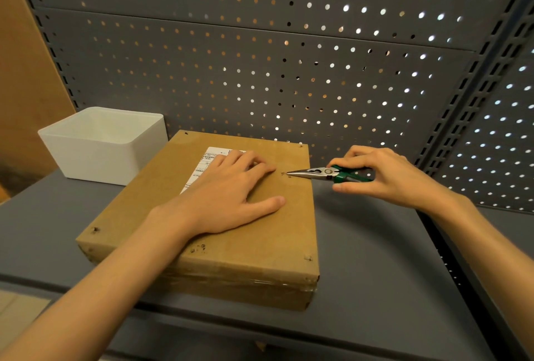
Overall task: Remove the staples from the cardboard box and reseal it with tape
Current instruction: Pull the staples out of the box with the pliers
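1. Under our left hand (228, 195), the box (254, 248) is matt brown cardboard.
2. In our right hand (387, 175), pliers (323, 173): bare shiny metal nose, green glossy plastic grips.
3. Beyond our left hand, a smooth white plastic bin (115, 155).

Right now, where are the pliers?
In the head view, the green-handled pliers are right of centre, gripped by the right hand; their tip rests on the cardboard box near its right edge, just beyond the left hand's fingertips.

Brown cardboard box (231, 233), green-handled pliers (332, 174), white bin (95, 155), grey perforated back panel (260, 42)
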Demonstrator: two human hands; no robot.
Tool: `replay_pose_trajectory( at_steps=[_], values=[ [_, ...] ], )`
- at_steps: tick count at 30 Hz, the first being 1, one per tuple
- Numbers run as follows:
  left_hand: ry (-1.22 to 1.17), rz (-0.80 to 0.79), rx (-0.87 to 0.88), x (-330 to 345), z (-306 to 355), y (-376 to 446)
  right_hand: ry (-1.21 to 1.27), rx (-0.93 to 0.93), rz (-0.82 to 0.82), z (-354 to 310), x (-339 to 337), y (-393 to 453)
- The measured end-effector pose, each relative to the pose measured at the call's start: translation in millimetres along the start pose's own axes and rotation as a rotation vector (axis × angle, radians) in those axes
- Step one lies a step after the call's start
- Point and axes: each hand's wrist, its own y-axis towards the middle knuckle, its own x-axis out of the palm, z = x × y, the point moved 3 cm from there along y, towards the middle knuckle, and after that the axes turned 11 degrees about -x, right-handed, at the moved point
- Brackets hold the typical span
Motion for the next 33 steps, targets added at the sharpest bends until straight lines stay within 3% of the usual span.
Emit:
replay_pose_trajectory(
  at_steps=[4,8,20,27,33],
  values=[
    [0.011,0.006,0.002,-0.1,-0.1,-0.1,0.059,0.004,0.013,-0.3,5.2,-1.5],
    [0.012,0.01,0.006,0.4,-0.5,0.3,0.206,-0.011,0.177,-4.8,-7.0,-1.2],
    [-0.005,0.051,0.011,-2.1,-1.5,0.7,0.153,0.001,0.201,-15.1,-11.4,17.2],
    [0.064,0.266,-0.096,-25.4,-20.2,-4.3,0.108,-0.033,0.299,-41.8,-13.5,53.9],
    [0.085,0.299,-0.266,-48.1,-83.7,-31.0,0.03,-0.109,0.28,-78.2,-1.8,112.5]
  ],
)
